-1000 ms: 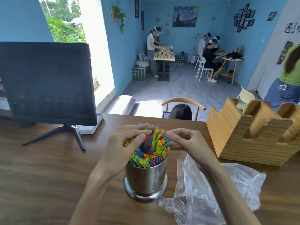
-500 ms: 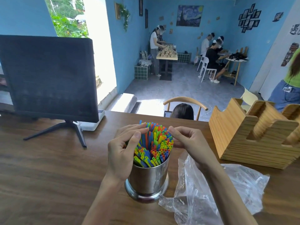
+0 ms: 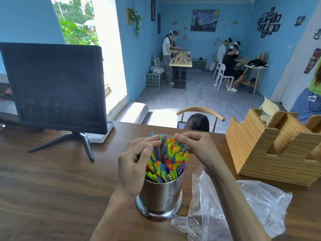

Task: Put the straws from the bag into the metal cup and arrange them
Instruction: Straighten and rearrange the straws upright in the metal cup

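Straws (image 3: 167, 159) all stand in metal cup (image 3: 160, 195) on worktop (image 3: 52, 188); bag (image 3: 243, 206) lies slack beside cup. Since a second ago we moved left hand (image 3: 133, 164) from cupping bundle's side to fingertips on top, pinching tips. Right hand (image 3: 196, 146) grip likewise pinches tips. We judge loading done, arranging underway.

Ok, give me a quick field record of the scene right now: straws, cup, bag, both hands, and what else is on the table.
straws: multicoloured bundle standing in the cup, tops fanned and uneven
metal cup: upright on the wooden table
plastic bag: lying crumpled on the table right of the cup; looks empty
left hand: fingers curled round the straw tops on the left side
right hand: pinching straw tops on the right side
monitor: far left
wooden holder: far right
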The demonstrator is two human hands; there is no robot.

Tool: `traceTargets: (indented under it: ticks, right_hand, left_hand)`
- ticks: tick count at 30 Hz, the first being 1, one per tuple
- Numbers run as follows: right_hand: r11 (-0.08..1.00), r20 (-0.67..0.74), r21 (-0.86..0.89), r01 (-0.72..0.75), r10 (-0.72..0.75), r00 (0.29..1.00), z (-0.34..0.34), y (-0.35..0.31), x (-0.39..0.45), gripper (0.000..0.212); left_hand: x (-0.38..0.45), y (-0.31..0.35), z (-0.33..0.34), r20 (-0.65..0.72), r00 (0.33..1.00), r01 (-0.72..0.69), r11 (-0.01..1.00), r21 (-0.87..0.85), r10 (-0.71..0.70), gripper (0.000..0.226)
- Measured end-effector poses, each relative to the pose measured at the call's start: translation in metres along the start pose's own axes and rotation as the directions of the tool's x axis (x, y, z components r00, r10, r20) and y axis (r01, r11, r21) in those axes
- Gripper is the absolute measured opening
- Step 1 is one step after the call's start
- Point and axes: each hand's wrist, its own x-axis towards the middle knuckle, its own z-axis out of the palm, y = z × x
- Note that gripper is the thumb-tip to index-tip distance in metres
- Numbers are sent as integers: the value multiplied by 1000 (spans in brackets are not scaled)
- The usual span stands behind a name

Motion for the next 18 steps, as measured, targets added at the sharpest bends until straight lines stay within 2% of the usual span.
traceTargets:
  ticks: [4, 7, 12, 18]
  right_hand:
    - [999, 22, -43, -13, 14, 1000, 2, -1, 10, 11]
    - [992, 59, -122, -19, 26, 998, -2, -5, 15, 12]
    - [988, 78, -152, -35, 48, 996, -4, -12, 18, 11]
    - [978, 184, -82, -194, 206, 961, -13, -21, 25, 9]
  left_hand:
    - [-1, 2, 2, -14, 1000, 1, 1000, 10, -1, 29]
    - [-1, 2, 2, -13, 1000, 9, 1000, 9, -9, 31]
    - [-1, 4, 1, -15, 1000, 3, 1000, 31, -3, 31]
    - [-1, 6, 1, -8, 1000, 13, 1000, 28, -13, 27]
